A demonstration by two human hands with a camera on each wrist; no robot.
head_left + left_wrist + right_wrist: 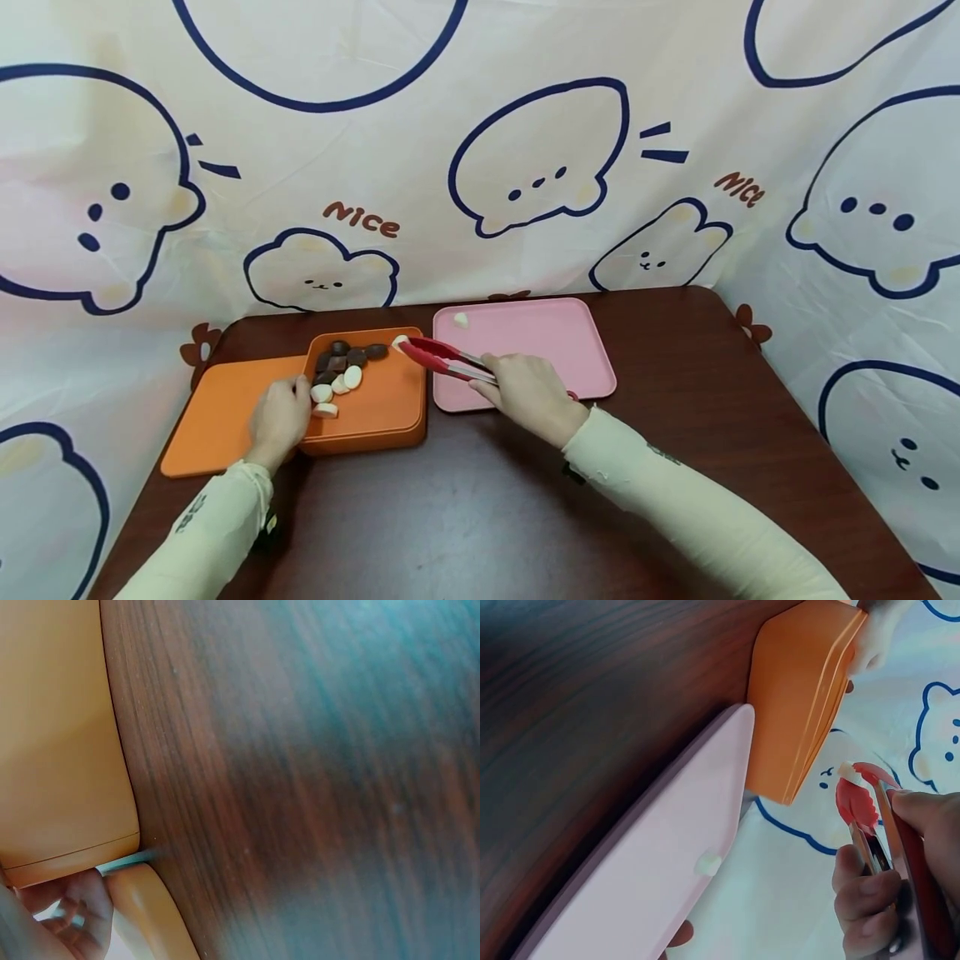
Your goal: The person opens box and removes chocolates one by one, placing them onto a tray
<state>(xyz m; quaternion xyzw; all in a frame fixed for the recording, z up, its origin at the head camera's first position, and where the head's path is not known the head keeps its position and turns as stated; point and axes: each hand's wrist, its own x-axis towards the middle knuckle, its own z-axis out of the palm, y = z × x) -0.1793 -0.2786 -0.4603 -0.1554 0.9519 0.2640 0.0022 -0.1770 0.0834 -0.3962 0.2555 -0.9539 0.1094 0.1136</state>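
My right hand [531, 396] grips a pair of tongs [450, 360] with red tips and metal arms. Pinched in the tips, a white round piece [401, 342] hangs over the right rim of the orange box [386, 400]. Inside that box, several dark brown pieces [337, 363] lie at the back left and several white pieces [352, 377] in front of them. At the box's left wall, my left hand [279, 421] holds the rim. In the left wrist view its fingers [86, 907] are partly hidden beside the box. One white piece [708, 863] sits on the pink tray [645, 847].
An orange lid [217, 417] lies flat on the dark wooden table [465, 517], left of the box. The pink tray stands close to the box's right side. A printed cloth [525, 50] hangs behind and along both sides of the table.
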